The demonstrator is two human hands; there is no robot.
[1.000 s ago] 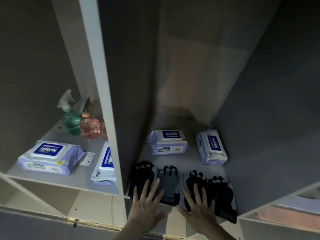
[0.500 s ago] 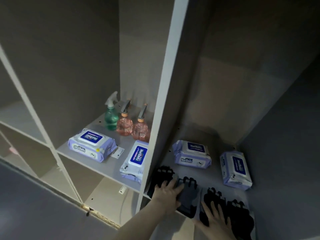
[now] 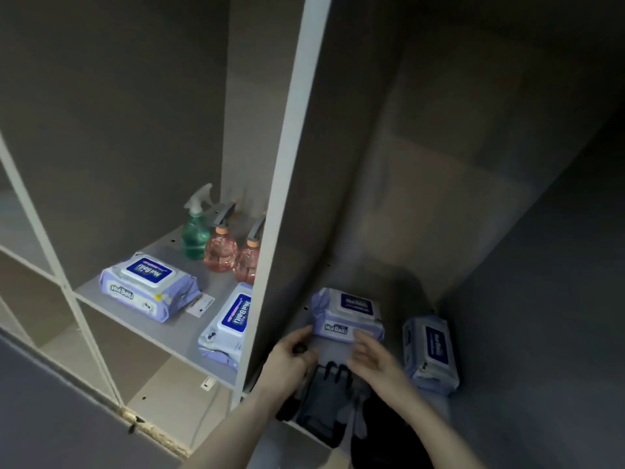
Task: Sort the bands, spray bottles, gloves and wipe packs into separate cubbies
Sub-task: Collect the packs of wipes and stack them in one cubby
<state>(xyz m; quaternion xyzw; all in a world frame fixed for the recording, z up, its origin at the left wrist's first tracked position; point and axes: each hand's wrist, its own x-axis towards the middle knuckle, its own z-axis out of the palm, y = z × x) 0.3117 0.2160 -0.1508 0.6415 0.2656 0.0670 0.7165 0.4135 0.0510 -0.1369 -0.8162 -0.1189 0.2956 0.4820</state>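
Note:
In the right cubby a lilac wipe pack (image 3: 348, 314) lies at the middle, and a second wipe pack (image 3: 431, 353) lies on its side by the right wall. Dark gloves (image 3: 324, 397) lie along the front edge under my wrists. My left hand (image 3: 291, 357) is at the middle pack's front left corner, fingers loosely curled and holding nothing. My right hand (image 3: 375, 358) reaches to the pack's front face with fairly straight fingers. The left cubby holds two wipe packs (image 3: 148, 286) (image 3: 230, 321), a green spray bottle (image 3: 194, 233) and two pink spray bottles (image 3: 220, 250) (image 3: 247, 264).
A white upright divider (image 3: 287, 170) separates the two cubbies. Lower cubbies (image 3: 135, 367) open below the left shelf, and another column of cubbies (image 3: 20, 231) stands at far left. A small white tag (image 3: 199, 306) lies on the left shelf. The light is dim.
Both hands lifted off the gloves and moved back to the middle wipe pack. The view swung left, showing more of the left cubby.

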